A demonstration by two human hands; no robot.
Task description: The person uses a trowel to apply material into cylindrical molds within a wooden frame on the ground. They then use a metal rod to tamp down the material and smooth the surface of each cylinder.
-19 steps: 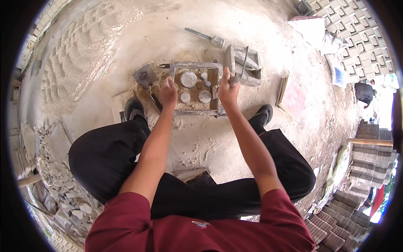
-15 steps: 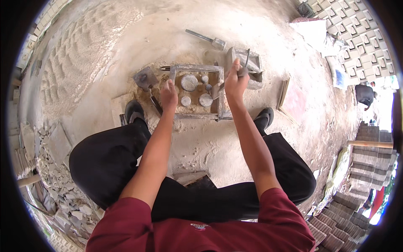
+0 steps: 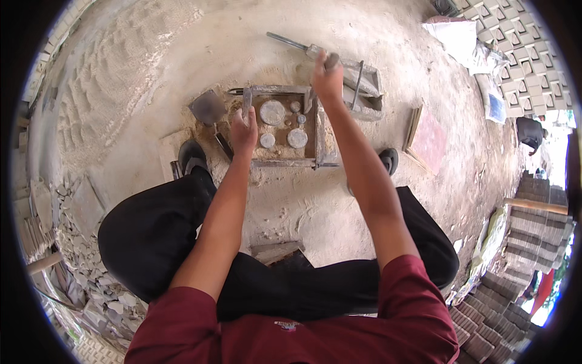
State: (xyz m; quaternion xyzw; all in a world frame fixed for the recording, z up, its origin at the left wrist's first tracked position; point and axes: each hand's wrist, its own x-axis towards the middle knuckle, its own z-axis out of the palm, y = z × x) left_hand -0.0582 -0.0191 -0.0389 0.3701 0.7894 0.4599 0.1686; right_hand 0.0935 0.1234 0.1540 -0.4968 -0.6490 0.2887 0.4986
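Note:
A rectangular grey moulding frame [image 3: 284,163] lies on the sandy ground in front of me. Inside it, several round grey discs of differing size, among them a large disc [image 3: 273,112] and a smaller disc [image 3: 297,138], sit flat on a sandy surface. My left hand [image 3: 245,131] is closed round the frame's left rail. Over the far right corner, my right hand [image 3: 328,82] grips a trowel by its handle [image 3: 331,60]. Its flat blade [image 3: 310,101] hangs close to the frame's right rail; whether they touch I cannot tell.
A long-handled mallet-like tool [image 3: 288,40] lies beyond the frame. A grey trough [image 3: 370,104] with a bar across it stands at the right. Left of the frame rests a square-bladed trowel [image 3: 208,109]. A pinkish board [image 3: 427,142] lies right; stacked tiles [image 3: 533,233] stand farther off.
My right hand has moved away from me and slightly left, lifting the trowel from beside the discs toward the frame's far right corner. The left hand keeps its hold on the left rail.

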